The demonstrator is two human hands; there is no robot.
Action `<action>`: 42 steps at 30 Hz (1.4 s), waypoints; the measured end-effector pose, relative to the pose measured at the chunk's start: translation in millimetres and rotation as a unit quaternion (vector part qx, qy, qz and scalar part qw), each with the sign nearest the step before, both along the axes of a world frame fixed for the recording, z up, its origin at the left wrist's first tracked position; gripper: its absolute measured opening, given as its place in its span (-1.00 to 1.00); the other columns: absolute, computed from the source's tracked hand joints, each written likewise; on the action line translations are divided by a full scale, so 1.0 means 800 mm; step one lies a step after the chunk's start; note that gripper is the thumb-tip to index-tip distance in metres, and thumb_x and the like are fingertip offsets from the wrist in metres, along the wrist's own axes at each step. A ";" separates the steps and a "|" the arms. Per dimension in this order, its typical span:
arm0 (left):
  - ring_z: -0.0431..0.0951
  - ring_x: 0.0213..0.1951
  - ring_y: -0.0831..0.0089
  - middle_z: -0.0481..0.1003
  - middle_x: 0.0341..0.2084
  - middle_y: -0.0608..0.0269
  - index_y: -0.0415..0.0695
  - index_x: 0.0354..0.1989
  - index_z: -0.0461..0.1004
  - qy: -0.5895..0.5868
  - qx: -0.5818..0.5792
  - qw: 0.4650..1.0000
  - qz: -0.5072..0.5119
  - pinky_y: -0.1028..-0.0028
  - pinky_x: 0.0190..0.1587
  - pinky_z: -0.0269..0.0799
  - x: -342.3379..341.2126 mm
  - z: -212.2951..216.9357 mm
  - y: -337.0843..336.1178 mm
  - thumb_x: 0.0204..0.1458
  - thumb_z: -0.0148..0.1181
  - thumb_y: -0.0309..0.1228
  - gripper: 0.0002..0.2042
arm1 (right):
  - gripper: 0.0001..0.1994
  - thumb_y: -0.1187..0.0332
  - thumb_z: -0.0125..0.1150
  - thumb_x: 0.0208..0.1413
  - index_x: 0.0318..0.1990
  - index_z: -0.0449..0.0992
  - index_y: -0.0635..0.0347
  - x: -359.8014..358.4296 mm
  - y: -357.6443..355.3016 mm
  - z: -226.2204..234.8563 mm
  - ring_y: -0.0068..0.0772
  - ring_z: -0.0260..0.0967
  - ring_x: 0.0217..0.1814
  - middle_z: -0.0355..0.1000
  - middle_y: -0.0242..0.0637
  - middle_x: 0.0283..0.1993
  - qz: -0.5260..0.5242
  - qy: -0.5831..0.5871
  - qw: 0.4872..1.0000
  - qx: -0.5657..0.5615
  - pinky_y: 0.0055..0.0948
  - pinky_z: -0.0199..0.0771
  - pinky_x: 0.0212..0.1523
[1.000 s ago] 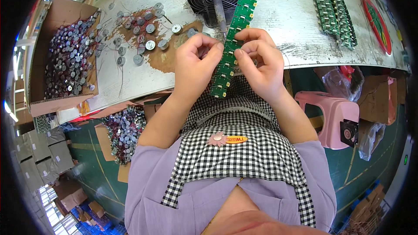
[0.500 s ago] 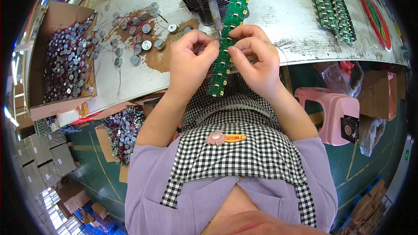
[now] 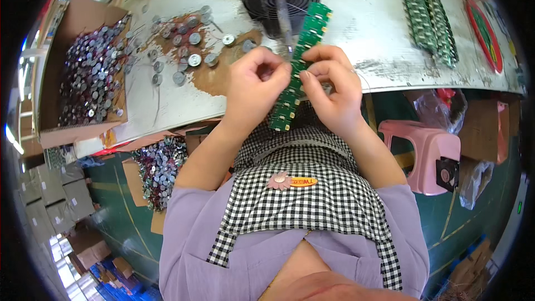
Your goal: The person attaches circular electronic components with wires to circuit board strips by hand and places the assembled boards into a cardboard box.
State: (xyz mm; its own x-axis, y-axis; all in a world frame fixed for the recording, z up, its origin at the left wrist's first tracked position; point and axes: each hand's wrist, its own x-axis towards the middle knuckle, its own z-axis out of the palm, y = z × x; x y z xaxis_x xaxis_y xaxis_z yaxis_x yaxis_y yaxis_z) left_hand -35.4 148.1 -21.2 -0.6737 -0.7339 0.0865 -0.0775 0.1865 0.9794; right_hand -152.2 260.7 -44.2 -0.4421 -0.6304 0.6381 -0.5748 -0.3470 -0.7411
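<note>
A long green circuit board strip (image 3: 296, 82) stands slanted between my hands, its far end leaning to the right. My right hand (image 3: 337, 92) grips its right edge with bent fingers, and a thin wire (image 3: 365, 82) curves out beside that hand. At the strip's left edge, my left hand (image 3: 251, 86) is closed in a pinch; what lies between thumb and finger is too small to make out. The metal rod of a soldering iron (image 3: 283, 19), blurred, points down toward the strip just beyond my left fingertips.
Behind the iron stands a black fan with a round grille (image 3: 253, 0). Small round metal parts with wires (image 3: 194, 60) lie on the left of the table, beside a full cardboard box (image 3: 50, 78). More green boards (image 3: 426, 22) and a red oval ring (image 3: 473, 19) lie right. A pink stool (image 3: 409, 134) stands below.
The table has shifted slightly right and down in view. The strip now leans more to the right at its far end. Both hands keep their closed poses beside it.
</note>
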 end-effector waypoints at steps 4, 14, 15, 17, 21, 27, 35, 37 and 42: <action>0.37 -0.50 0.76 0.47 -0.52 0.43 -0.22 -0.44 0.47 -0.004 -0.003 0.997 -0.082 0.69 -0.46 0.29 0.005 -0.003 -0.009 -0.05 0.25 -0.56 -0.93 | -0.87 0.64 0.28 -0.06 -0.35 0.45 0.32 -0.002 0.001 0.000 -0.35 0.38 -0.38 0.35 0.00 -0.08 -0.072 0.130 0.987 -0.058 -0.49 0.43 -0.37; 0.53 -0.45 0.25 0.54 -0.48 0.12 -0.22 -0.43 0.55 -0.109 -0.503 0.845 0.146 0.36 -0.33 0.46 0.015 0.027 -0.095 -0.04 0.30 -0.26 -0.76 | -0.92 0.54 0.13 0.19 -0.31 0.49 0.39 -0.013 0.000 -0.011 -0.65 0.38 -0.42 0.49 -0.29 -0.30 -0.001 -0.273 0.962 -0.016 -0.66 0.42 -0.38; 0.53 -0.42 0.18 0.53 -0.47 0.06 -0.23 -0.44 0.54 -0.229 -0.485 0.833 0.135 0.31 -0.31 0.46 0.017 0.027 -0.103 -0.02 0.27 -0.21 -0.72 | -0.92 0.53 0.13 0.19 -0.31 0.49 0.39 -0.011 -0.001 -0.013 -0.66 0.38 -0.43 0.49 -0.30 -0.32 -0.001 -0.284 0.959 -0.010 -0.66 0.42 -0.38; 0.54 -0.36 0.09 0.53 -0.45 -0.02 -0.24 -0.47 0.53 -0.392 -0.469 0.785 0.104 0.23 -0.28 0.46 0.014 0.020 -0.112 0.00 0.22 -0.14 -0.66 | -0.91 0.52 0.13 0.20 -0.29 0.50 0.39 -0.009 0.000 -0.016 -0.65 0.39 -0.41 0.50 -0.27 -0.29 0.002 -0.286 0.958 0.002 -0.66 0.44 -0.36; 0.53 -0.31 0.03 0.52 -0.44 -0.04 -0.25 -0.51 0.52 -0.411 -0.500 0.760 0.059 0.15 -0.25 0.45 -0.004 0.003 -0.129 -0.01 0.17 -0.19 -0.69 | -0.90 0.50 0.12 0.22 -0.26 0.50 0.39 -0.011 -0.001 -0.020 -0.63 0.40 -0.38 0.51 -0.20 -0.21 0.011 -0.261 0.965 0.010 -0.66 0.45 -0.33; 0.51 -0.31 0.00 0.51 -0.41 -0.01 -0.27 -0.47 0.49 -0.248 -0.519 0.816 0.054 0.16 -0.24 0.44 0.014 -0.028 -0.151 -0.03 0.16 -0.43 -0.86 | -0.95 0.55 0.13 0.20 -0.31 0.45 0.35 -0.010 -0.003 -0.025 -0.75 0.33 -0.41 0.48 -0.34 -0.27 0.011 -0.232 0.973 -0.011 -0.70 0.38 -0.40; 0.52 -0.33 0.33 0.48 -0.44 0.14 -0.28 -0.33 0.40 -0.065 -0.236 0.960 0.134 0.40 -0.26 0.40 0.039 -0.019 -0.159 0.08 0.08 -0.53 -0.93 | -0.91 0.56 0.14 0.18 -0.36 0.41 0.36 -0.008 -0.004 -0.025 -0.74 0.34 -0.43 0.47 -0.27 -0.23 0.020 -0.229 0.973 -0.022 -0.72 0.38 -0.44; 0.48 -0.33 0.55 0.50 -0.38 0.29 -0.25 -0.26 0.45 0.034 -0.076 0.990 0.118 0.53 -0.27 0.37 0.043 -0.017 -0.145 0.12 0.09 -0.52 -0.92 | -0.91 0.55 0.14 0.18 -0.36 0.39 0.36 -0.009 -0.005 -0.026 -0.72 0.35 -0.43 0.47 -0.25 -0.21 0.017 -0.196 0.980 -0.022 -0.72 0.38 -0.44; 0.46 -0.35 0.60 0.49 -0.40 0.33 -0.25 -0.21 0.49 0.094 0.009 0.992 0.088 0.58 -0.28 0.35 0.047 -0.005 -0.119 0.13 0.12 -0.49 -0.87 | -0.90 0.55 0.17 0.15 -0.35 0.37 0.37 -0.011 -0.005 -0.027 -0.70 0.36 -0.43 0.46 -0.16 -0.17 0.006 -0.136 0.991 -0.020 -0.71 0.41 -0.43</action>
